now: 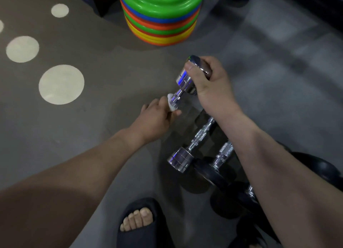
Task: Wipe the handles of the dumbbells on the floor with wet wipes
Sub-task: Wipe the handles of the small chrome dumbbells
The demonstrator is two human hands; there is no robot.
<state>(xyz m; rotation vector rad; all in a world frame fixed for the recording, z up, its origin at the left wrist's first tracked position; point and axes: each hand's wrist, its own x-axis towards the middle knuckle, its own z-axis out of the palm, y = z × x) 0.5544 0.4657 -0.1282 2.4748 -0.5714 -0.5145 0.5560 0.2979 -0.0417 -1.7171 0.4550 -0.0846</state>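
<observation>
Grey floor (pixel 92 136) is occupied near right by three dumbbells (pixel 201 134). One chrome dumbbell (pixel 185 80) is gripped at its far head by right hand (pixel 209 84); one wet wipe (pixel 171 104) is pinched on its handle (pixel 177 97) by left hand (pixel 154 119).

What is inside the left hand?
A white wet wipe, held against the handle of the chrome dumbbell. The left hand covers the rest of the wipe and the handle's lower end.

A stack of discs (pixel 161 15) stands on the floor (pixel 92 129) at the back. Before it is the raised dumbbell (pixel 183 80), with the right hand (pixel 211 88) on its upper end and the left hand (pixel 156 118) with a wipe (pixel 170 103) below. Other dumbbells (pixel 196 136) lie nearer, rightward.
</observation>
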